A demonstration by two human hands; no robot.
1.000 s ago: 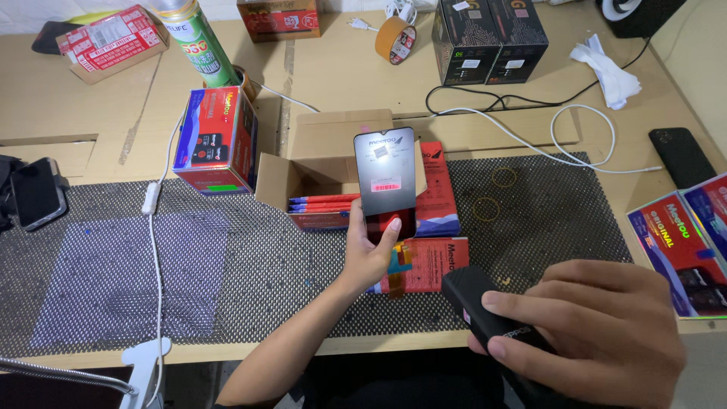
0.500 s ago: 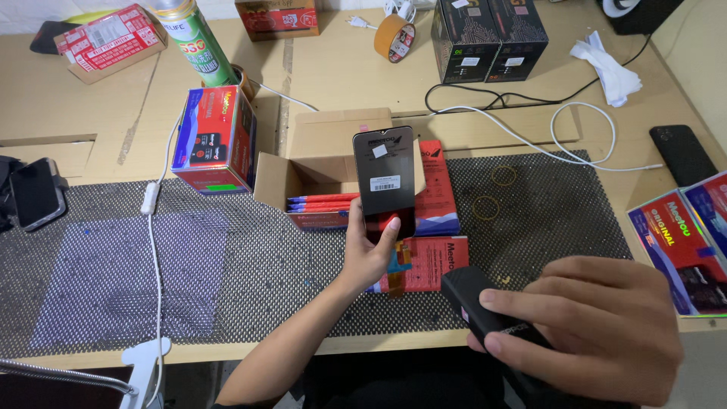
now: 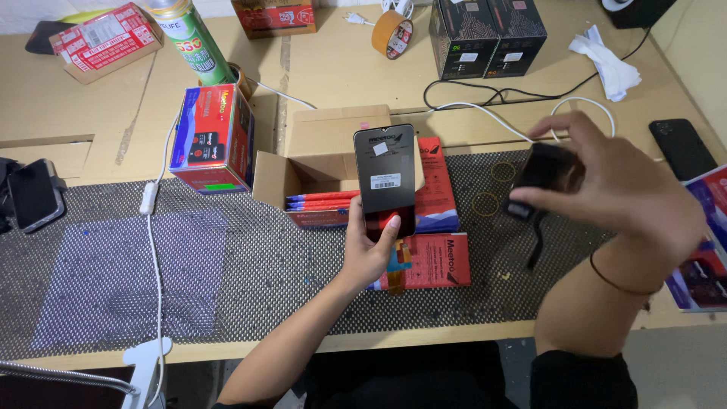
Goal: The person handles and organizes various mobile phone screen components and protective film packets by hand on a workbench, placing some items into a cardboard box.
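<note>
While the left hand (image 3: 369,246) grips a black phone screen (image 3: 385,180), the right hand (image 3: 606,185) clutches a small black device (image 3: 544,173).

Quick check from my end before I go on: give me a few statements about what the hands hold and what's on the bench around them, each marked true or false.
1. The left hand holds a flat black phone screen panel upright. True.
2. The right hand is empty. False: it grips a small black device with a dangling strap.
3. The open brown cardboard box holds a stack of flat red and blue packets. True.
4. The roll of brown tape lies on the black mesh mat. False: it sits on the bare tan tabletop, behind the mat.
5. A green spray can stands at the back left. True.
</note>
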